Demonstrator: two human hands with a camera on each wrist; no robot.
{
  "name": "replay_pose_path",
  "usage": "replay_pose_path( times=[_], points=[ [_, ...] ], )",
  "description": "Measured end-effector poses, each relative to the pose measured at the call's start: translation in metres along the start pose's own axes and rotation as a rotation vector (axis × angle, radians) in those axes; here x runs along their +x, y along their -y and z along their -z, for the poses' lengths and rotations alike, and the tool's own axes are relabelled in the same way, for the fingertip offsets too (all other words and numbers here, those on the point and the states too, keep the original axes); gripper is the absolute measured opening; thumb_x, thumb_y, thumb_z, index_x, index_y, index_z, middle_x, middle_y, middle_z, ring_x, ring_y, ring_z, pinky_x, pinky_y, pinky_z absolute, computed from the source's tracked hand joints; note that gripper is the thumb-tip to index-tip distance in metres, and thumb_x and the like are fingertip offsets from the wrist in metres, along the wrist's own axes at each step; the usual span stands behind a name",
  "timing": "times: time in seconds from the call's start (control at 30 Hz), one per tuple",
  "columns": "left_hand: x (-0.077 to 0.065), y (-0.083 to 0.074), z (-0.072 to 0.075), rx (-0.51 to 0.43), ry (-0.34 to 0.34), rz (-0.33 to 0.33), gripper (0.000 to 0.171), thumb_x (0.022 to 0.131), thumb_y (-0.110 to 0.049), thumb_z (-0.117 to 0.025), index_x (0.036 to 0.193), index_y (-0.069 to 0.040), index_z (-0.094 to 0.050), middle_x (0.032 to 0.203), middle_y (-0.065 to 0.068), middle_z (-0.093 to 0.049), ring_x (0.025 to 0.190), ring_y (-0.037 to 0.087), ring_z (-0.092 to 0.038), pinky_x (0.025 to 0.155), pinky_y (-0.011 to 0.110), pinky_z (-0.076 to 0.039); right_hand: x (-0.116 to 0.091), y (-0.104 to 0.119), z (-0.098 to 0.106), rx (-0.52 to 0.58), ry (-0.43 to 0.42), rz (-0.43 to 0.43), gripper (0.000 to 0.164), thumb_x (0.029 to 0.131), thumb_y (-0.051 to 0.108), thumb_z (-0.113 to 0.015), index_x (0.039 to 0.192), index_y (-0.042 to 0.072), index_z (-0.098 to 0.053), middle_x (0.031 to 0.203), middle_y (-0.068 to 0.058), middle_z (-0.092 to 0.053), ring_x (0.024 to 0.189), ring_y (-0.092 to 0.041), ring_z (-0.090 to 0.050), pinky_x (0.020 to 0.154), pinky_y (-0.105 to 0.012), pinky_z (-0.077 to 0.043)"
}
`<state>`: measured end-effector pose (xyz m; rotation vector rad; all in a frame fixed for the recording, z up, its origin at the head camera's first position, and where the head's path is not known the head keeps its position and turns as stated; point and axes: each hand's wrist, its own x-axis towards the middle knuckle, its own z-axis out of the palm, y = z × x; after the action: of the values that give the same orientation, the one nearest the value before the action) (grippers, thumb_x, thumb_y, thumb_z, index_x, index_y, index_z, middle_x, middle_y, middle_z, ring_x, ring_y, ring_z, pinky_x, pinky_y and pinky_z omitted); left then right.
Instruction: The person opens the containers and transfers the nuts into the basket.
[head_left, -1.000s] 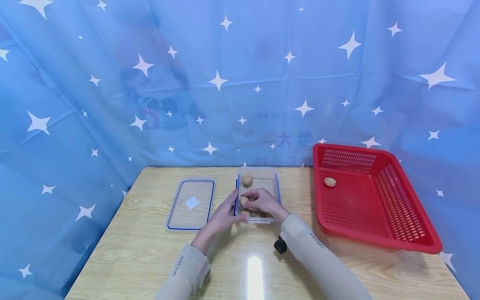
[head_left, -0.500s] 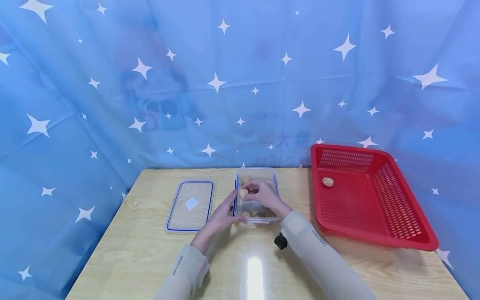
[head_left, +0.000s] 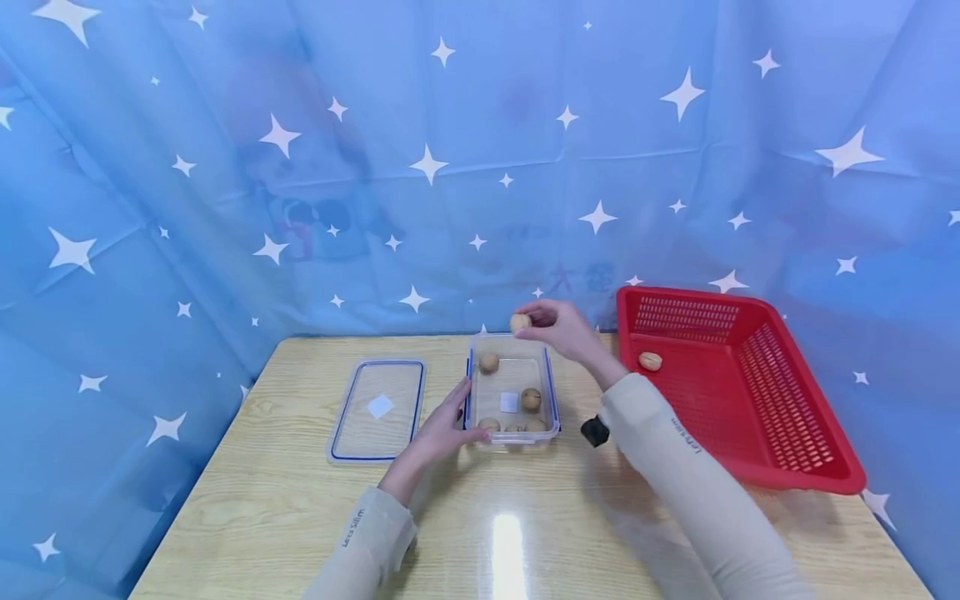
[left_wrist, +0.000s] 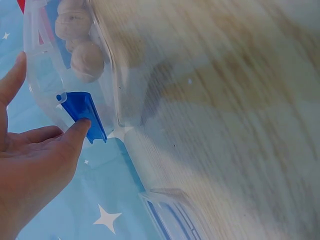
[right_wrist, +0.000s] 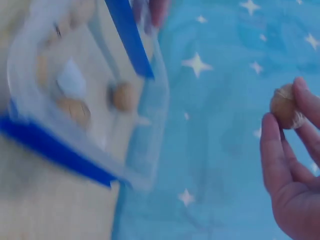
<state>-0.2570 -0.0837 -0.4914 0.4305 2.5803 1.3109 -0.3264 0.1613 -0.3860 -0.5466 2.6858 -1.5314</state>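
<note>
My right hand [head_left: 564,332] pinches a walnut [head_left: 520,322] between thumb and fingertips, raised over the far end of a clear food container [head_left: 557,375]. In the right wrist view the walnut [right_wrist: 285,107] shows a light, fibrous seam. Several walnuts lie inside the container, such as a walnut [head_left: 489,362] at the far left and a walnut [head_left: 531,400] at the right. My left hand [head_left: 441,429] rests against the container's left side with fairly straight fingers. In the left wrist view its thumb touches a blue latch [left_wrist: 86,112].
A clear lid [head_left: 378,446] with a blue seal lies flat on the table [head_left: 247,508], left of the container. To the right stands a red plastic basket [head_left: 720,417] with one walnut [head_left: 650,361] in it. A blue starry curtain [head_left: 360,167] hangs behind.
My right hand has lifted the walnut up and out of the container, away toward its far edge. My left hand has stayed at the container's side.
</note>
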Motion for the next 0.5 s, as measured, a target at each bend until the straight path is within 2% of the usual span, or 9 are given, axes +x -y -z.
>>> replay_pose_path(
  times=[0.17,0.33,0.43,0.5],
  points=[
    [-0.001,-0.001,0.0,-0.012,0.002,0.004,0.096,0.085,-0.025,-0.078,0.158,-0.003,-0.019,0.168,0.015,-0.013,0.152,0.04,-0.02,0.125,0.056,-0.02,0.002,-0.008,0.036,-0.092,-0.07,-0.035,0.041,0.09,0.023,-0.075,0.127,0.006,-0.067,0.118,-0.019,-0.071,0.108,-0.03,-0.067,0.088,-0.034,-0.059],
    [-0.002,0.001,0.0,-0.011,0.002,0.0,0.098,0.084,-0.028,-0.078,0.159,-0.005,-0.019,0.168,0.015,-0.013,0.153,0.04,-0.019,0.125,0.057,-0.019,0.0,-0.033,0.072,-0.167,-0.177,-0.081,0.043,0.089,0.031,-0.075,0.125,0.009,-0.067,0.117,-0.016,-0.071,0.102,-0.019,-0.067,0.079,-0.017,-0.054],
    [-0.002,0.001,0.0,-0.015,0.003,0.012,0.099,0.084,-0.03,-0.079,0.159,-0.007,-0.019,0.168,0.013,-0.012,0.153,0.039,-0.019,0.125,0.058,-0.019,-0.006,-0.05,0.093,-0.204,-0.217,-0.105,0.046,0.09,0.035,-0.074,0.127,0.008,-0.066,0.117,-0.017,-0.07,0.095,-0.01,-0.064,0.074,-0.013,-0.052],
    [-0.002,0.002,0.0,-0.014,0.002,0.017,0.099,0.084,-0.031,-0.079,0.159,-0.008,-0.019,0.168,0.011,-0.012,0.153,0.039,-0.019,0.125,0.058,-0.019,-0.011,-0.061,0.106,-0.223,-0.239,-0.13,0.048,0.09,0.036,-0.073,0.128,0.007,-0.065,0.119,-0.018,-0.069,0.094,-0.008,-0.062,0.072,-0.012,-0.051]
  ],
)
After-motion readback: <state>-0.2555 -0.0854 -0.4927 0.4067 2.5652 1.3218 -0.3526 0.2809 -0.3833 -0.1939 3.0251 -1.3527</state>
